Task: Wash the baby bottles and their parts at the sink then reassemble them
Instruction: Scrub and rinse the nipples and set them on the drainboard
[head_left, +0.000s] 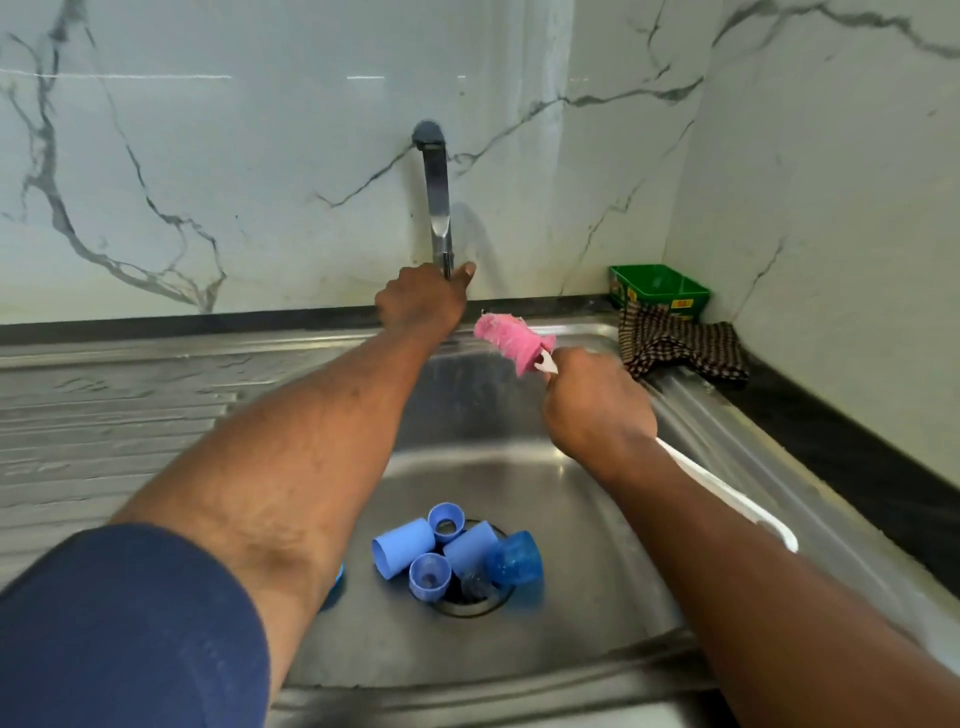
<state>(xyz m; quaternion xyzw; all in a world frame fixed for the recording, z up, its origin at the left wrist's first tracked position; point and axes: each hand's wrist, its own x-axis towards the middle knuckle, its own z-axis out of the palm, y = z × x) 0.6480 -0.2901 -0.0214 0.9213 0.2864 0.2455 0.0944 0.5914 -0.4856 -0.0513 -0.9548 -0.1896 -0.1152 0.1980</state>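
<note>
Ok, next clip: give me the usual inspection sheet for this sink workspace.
Surface: steel sink with a ridged drainboard on its left.
Job's things: blue bottle parts clustered over the drain; pink bottle brush on a white handle.
Clutter: checked cloth and green tub in the back right corner.
Hands: left hand grips the base of the tap; right hand holds the brush handle.
Cables: nothing seen.
Surroundings: marble-look wall panels; no water visibly running.
</note>
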